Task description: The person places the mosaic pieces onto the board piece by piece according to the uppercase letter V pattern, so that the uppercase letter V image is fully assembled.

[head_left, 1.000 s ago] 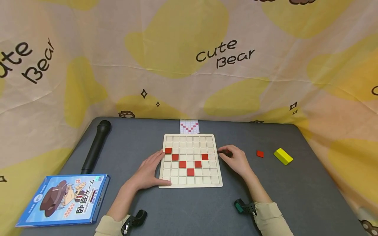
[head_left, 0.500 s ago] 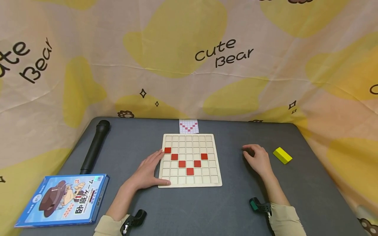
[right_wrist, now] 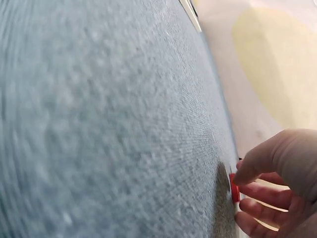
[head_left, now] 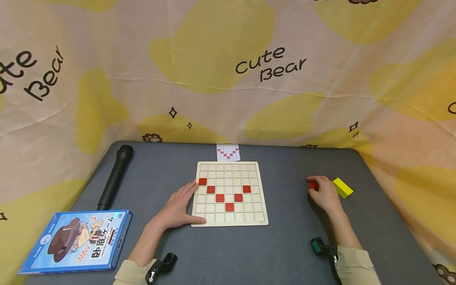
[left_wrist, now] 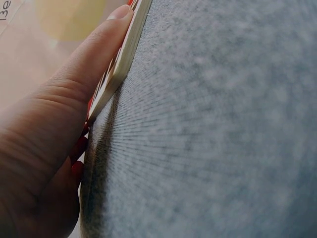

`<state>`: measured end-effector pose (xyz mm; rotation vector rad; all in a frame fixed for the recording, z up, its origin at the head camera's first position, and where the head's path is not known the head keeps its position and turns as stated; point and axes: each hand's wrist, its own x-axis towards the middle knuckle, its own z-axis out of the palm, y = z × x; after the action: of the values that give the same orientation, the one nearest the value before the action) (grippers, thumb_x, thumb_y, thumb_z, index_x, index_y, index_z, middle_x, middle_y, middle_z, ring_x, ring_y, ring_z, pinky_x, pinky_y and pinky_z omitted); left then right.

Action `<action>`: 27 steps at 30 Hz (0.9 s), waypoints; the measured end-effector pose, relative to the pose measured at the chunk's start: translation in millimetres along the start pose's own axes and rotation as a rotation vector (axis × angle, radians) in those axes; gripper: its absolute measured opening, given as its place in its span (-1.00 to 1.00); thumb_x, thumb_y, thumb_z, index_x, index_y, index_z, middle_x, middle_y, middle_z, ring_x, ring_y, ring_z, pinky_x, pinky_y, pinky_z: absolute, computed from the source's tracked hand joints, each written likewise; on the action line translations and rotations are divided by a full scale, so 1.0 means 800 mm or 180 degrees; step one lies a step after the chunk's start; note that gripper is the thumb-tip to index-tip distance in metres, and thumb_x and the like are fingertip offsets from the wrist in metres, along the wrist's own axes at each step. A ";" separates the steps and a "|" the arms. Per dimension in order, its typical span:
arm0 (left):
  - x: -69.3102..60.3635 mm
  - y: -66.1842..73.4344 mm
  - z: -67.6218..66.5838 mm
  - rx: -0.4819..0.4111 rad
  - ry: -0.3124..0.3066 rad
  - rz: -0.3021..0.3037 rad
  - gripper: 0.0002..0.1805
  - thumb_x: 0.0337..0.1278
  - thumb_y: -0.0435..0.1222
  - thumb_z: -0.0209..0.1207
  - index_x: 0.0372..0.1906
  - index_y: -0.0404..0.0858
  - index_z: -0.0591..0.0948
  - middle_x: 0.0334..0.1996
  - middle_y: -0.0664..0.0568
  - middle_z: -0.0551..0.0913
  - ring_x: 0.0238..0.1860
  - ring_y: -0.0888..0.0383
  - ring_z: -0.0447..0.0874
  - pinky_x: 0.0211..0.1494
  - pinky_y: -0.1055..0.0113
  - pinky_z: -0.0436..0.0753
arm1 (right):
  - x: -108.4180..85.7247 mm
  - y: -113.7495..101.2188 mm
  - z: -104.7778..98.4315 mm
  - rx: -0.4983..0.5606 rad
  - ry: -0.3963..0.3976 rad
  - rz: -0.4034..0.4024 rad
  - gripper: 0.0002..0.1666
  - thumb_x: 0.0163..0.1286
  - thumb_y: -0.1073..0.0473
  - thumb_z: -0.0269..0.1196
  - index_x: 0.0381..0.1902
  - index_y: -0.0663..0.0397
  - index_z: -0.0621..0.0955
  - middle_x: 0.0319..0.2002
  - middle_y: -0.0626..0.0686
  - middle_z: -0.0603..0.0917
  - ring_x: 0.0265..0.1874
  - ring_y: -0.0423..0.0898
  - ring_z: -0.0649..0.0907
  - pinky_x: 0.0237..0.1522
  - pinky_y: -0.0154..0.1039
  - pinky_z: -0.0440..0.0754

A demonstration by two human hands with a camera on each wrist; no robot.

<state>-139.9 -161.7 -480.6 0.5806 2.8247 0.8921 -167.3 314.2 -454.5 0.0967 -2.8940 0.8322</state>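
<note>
My left hand (head_left: 175, 207) rests on the left edge of a pale square grid board (head_left: 213, 218), its thumb at the lower corner. Red square tiles (head_left: 229, 207) lie in several cells, forming a lopsided V. In the left wrist view the thumb (left_wrist: 94, 54) lies along the board's edge (left_wrist: 121, 69). Off to the right, my right hand (head_left: 325, 194) has thumb and fingers around a loose red tile (head_left: 313, 185), just left of a yellow block (head_left: 343, 188). The right wrist view has the thumb and fingertips touching that red tile (right_wrist: 234, 188) close to the table.
Behind the board lies a small card (head_left: 228, 152) with a printed red V on a grid. A black microphone (head_left: 115, 177) and a blue game box (head_left: 76, 241) occupy the left side of the grey table (head_left: 228, 257). Patterned cloth (head_left: 199, 71) hangs behind.
My right hand has moved from beside the board rightward to the loose red tile, which its fingers now pinch. My left hand has stayed on the board.
</note>
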 end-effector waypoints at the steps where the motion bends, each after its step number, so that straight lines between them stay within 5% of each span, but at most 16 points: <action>1: 0.000 0.000 0.000 -0.0001 -0.0001 -0.0002 0.32 -0.34 0.27 0.45 0.52 -0.28 0.12 0.52 -0.11 0.07 0.48 -0.16 0.02 0.36 -0.24 0.12 | 0.000 0.000 -0.001 -0.0004 -0.0026 -0.0002 -0.59 0.19 0.42 0.18 0.03 0.42 0.59 0.04 0.48 0.51 -0.04 0.37 0.48 0.03 0.25 0.39; 8: 0.000 0.001 -0.001 -0.0003 0.0004 0.0000 0.32 -0.34 0.26 0.46 0.52 -0.28 0.11 0.52 -0.12 0.07 0.48 -0.16 0.02 0.36 -0.24 0.12 | 0.001 -0.001 -0.002 0.0045 -0.0148 -0.0055 -0.64 0.25 0.35 0.29 0.01 0.37 0.61 -0.12 0.34 0.61 -0.25 0.18 0.60 -0.19 0.09 0.53; 27: 0.000 0.002 -0.001 0.0017 -0.0014 -0.0011 0.31 -0.34 0.27 0.45 0.52 -0.27 0.12 0.52 -0.11 0.07 0.48 -0.16 0.02 0.36 -0.25 0.12 | 0.001 0.004 -0.012 -0.0167 -0.0272 0.0017 -0.65 0.23 0.18 0.38 -0.11 0.33 0.67 -0.17 0.32 0.60 -0.32 0.09 0.53 -0.28 -0.04 0.47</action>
<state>-139.5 -160.9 -478.8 0.5775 2.8241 0.8819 -167.7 322.0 -447.6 0.1223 -2.9948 0.7708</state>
